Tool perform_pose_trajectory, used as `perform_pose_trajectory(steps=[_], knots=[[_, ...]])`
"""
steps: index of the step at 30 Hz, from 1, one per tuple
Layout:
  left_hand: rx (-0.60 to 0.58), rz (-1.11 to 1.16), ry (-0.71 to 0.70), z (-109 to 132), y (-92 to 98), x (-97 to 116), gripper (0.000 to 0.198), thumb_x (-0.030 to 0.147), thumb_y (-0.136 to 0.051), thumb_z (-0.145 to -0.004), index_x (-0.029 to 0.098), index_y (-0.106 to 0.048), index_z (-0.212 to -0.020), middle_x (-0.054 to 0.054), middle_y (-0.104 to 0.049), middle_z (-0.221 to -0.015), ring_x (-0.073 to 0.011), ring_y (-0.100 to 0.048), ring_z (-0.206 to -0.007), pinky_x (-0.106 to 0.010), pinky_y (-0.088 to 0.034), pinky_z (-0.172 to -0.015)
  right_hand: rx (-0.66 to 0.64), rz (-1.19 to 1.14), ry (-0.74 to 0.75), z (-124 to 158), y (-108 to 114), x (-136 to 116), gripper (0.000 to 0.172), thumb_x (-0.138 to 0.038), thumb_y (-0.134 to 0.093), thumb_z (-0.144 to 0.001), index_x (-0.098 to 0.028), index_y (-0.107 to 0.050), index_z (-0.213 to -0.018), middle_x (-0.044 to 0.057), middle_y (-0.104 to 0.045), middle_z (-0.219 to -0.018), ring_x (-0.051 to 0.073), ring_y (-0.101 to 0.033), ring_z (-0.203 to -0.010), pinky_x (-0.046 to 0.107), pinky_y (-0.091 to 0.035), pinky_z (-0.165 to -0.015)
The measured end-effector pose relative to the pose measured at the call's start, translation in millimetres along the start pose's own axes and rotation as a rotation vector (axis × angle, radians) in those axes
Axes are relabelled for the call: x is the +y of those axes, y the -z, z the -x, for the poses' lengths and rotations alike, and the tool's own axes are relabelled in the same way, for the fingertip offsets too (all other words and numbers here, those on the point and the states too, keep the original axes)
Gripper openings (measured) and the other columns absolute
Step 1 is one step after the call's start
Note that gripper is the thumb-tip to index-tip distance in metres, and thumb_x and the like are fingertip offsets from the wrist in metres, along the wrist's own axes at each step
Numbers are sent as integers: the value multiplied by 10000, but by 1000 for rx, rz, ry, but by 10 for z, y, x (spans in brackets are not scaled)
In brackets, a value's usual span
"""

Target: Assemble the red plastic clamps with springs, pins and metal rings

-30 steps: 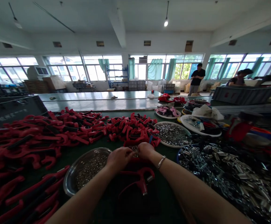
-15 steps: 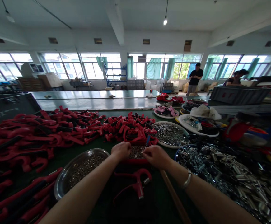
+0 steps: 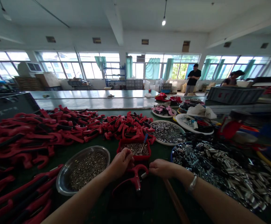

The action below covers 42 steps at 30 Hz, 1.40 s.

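My left hand [image 3: 122, 162] is closed above the left end of a red tool part [image 3: 136, 179], with its fingers pressed together; what it holds, if anything, is too small to make out. Closed as well, my right hand [image 3: 160, 168] is beside the right tip of that part, near a small metal spring [image 3: 144, 175]; any content is hidden. Just beyond the hands is a red tray [image 3: 133, 158] of small metal pins, with a blue-handled screwdriver [image 3: 145, 138] leaning in it. The red part lies on the dark work surface.
A steel bowl [image 3: 60, 180] of small metal pieces sits left. Piles of red handles [image 3: 67, 127] spread behind it. On the right are a round tray of rings [image 3: 168, 132], heaped metal parts [image 3: 233, 174] and a wooden stick [image 3: 176, 199]. Two people [image 3: 193, 77] are farther back.
Both hands have come back from the pin tray toward the red part, uncovering the tray. The blue-handled screwdriver stays in the tray.
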State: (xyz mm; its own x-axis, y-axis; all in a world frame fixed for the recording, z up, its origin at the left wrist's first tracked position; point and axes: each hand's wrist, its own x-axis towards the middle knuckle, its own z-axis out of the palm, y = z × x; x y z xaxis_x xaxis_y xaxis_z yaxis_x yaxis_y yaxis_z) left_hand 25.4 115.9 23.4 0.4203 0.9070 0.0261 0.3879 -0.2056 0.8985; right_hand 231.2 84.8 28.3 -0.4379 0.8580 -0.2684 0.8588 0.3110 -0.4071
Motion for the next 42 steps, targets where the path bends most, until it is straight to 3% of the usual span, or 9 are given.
perform_pose_trajectory(steps=[5,9,14,18,26,30,35,39,42], knots=[[-59,-148,-41,168,-35,-54,220,370,-462,-793,170,-528,-729,37,-566,-574,-93,-497,-471,-202,-373,-464,-17,-10,-24,-16,-11,-24,279,-267,-414,-812,-173,-650,-699,-24,-552,-582,105,-433,-524,207,-297,-461],[-81,-279,-43,178,-32,-128,263,385,-523,-754,153,-646,-746,12,-624,-642,-119,-539,-590,-204,-376,-535,-45,49,-41,-33,33,-103,270,-263,-436,-789,-188,-681,-707,-12,-591,-593,118,-469,-518,222,-310,-462],[-110,-501,-67,142,-43,-110,285,448,-546,-743,195,-673,-775,7,-671,-720,-142,-586,-670,-212,-378,-575,-70,184,-78,-129,124,-282,194,-254,-523,-727,-198,-696,-658,53,-665,-653,193,-584,-593,265,-367,-501],[-109,-701,-55,94,-46,-10,213,401,-572,-735,225,-677,-793,-16,-690,-803,-182,-614,-771,-242,-397,-642,3,262,-109,-153,67,-382,123,-229,-582,-697,-202,-691,-648,102,-700,-767,259,-635,-750,320,-422,-612],[-127,-771,-117,107,-181,184,88,205,-606,-724,168,-660,-783,-88,-675,-849,-236,-615,-847,-299,-424,-747,339,185,-178,109,-288,-192,321,-431,-447,-857,-175,-629,-926,93,-668,-885,215,-612,-793,288,-427,-668],[-69,-728,-137,188,-203,87,101,274,-589,-765,191,-638,-796,-42,-671,-854,-189,-614,-815,-264,-428,-725,525,70,-18,214,-491,-118,273,-280,-421,-886,-219,-599,-1084,65,-642,-985,188,-576,-897,274,-415,-790],[61,-680,-103,315,-226,-47,169,349,-537,-811,208,-626,-781,-4,-665,-826,-150,-605,-786,-231,-417,-700,481,87,38,295,-660,-92,406,-141,-357,-861,-209,-547,-1212,103,-627,-1063,223,-561,-967,355,-373,-916],[16,-773,-147,412,-249,-46,180,332,-491,-845,255,-648,-888,-1,-657,-967,-167,-589,-895,-247,-412,-745,470,16,25,368,-644,-111,436,-164,-366,-855,-248,-493,-1264,74,-627,-1045,202,-564,-976,326,-397,-912],[-11,-784,-177,497,-207,-22,249,324,-453,-864,309,-613,-1054,10,-629,-1086,-179,-564,-966,-274,-417,-804,490,18,0,451,-615,-100,468,-199,-421,-824,-227,-457,-1290,75,-587,-1152,221,-524,-1059,338,-416,-911]])
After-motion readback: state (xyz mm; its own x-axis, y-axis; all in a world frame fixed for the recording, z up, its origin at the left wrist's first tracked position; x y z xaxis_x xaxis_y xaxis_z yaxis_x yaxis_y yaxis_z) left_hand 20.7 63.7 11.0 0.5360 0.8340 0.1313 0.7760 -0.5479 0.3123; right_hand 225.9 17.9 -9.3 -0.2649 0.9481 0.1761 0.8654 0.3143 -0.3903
